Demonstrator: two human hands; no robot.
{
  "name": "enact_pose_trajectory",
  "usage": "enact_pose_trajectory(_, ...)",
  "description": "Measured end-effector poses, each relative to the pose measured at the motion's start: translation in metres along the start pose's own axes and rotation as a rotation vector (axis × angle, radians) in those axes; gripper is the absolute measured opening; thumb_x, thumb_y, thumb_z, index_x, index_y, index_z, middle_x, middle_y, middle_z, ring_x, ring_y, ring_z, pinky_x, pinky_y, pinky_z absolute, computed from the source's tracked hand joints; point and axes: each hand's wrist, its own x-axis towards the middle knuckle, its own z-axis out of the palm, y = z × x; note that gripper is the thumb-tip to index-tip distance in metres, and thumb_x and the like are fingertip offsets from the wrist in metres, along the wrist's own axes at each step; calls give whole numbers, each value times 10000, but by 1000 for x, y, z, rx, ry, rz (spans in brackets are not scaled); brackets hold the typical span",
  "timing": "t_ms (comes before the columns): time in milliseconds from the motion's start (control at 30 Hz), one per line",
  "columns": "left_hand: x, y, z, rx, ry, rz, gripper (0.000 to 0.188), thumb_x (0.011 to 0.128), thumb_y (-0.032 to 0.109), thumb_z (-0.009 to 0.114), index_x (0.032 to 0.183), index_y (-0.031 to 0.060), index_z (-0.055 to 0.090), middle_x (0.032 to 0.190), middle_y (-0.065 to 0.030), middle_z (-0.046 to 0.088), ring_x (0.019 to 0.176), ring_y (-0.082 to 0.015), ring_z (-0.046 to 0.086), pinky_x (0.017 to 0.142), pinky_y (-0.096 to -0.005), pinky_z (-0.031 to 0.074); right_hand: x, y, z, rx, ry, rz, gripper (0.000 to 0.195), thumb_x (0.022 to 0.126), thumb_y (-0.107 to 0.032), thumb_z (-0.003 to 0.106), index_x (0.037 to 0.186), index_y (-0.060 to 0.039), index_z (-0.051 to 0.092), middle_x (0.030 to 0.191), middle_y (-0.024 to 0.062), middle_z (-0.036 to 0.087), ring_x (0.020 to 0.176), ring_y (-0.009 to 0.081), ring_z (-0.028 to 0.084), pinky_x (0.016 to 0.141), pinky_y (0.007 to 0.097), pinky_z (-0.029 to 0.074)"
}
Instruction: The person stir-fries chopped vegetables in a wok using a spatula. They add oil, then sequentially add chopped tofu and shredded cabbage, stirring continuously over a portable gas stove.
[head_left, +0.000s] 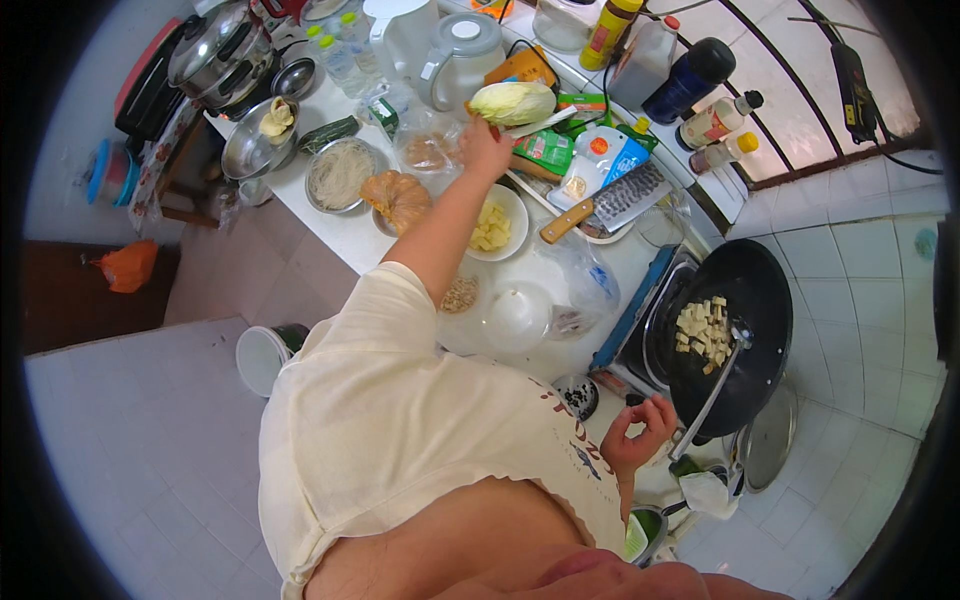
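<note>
My left hand (487, 150) reaches across the counter to the stem end of a Napa cabbage (516, 103). Its fingertips are partly hidden, so whether it grips anything cannot be told. My right hand (640, 435), loosely curled and holding nothing visible, is beside the handle of a metal ladle (705, 409). That ladle leans in a black wok (757, 300) with pale diced cubes (703, 330), on a portable gas stove (637, 315). Below my left forearm, a white bowl (517, 232) contains yellow chunks (491, 227). A pumpkin piece (397, 199) lies beside the arm.
A cleaver (630, 196) rests over packets and a tray, its wooden handle towards me. Bottles (716, 120) line the window ledge. Noodle-like strands (339, 174) fill a bowl; nearby are a metal bowl (259, 146), jugs (465, 56) and a pot (221, 64). A lid (769, 442) stands beside the wok.
</note>
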Motion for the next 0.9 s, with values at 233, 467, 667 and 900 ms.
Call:
enact_pose_trajectory(233,6,-41,-7,-152,-53,-26,335,802,176,552,1088,14,616,1088,-211,599,1117,-349,515,968,-397,403,-2,-3,1,15,-40,16,364,791,35,601,1130,-11,478,1176,186,470,694,148,494,598,244,446)
enact_pose_trajectory(467,-39,-24,-3,177,75,244,313,793,201,594,1060,47,642,1064,-175,595,1015,-343,552,895,-456,439,0,-7,7,77,-51,52,354,792,56,582,1128,-8,490,1175,181,469,656,117,500,611,228,449)
enact_pose_trajectory(667,-114,40,13,238,-271,604,405,746,254,669,1081,48,567,1046,-167,566,980,-341,558,826,-440,457,3,-9,8,81,-46,51,338,781,27,625,1097,-18,513,1143,166,497,649,128,504,583,231,451)
enact_pose_trajectory(900,-123,39,70,303,-465,524,380,767,161,620,1099,34,485,1024,-190,519,818,-370,620,704,-487,511,-3,-6,3,90,-9,83,333,780,28,622,1094,-10,518,1139,169,502,645,129,504,583,230,450)
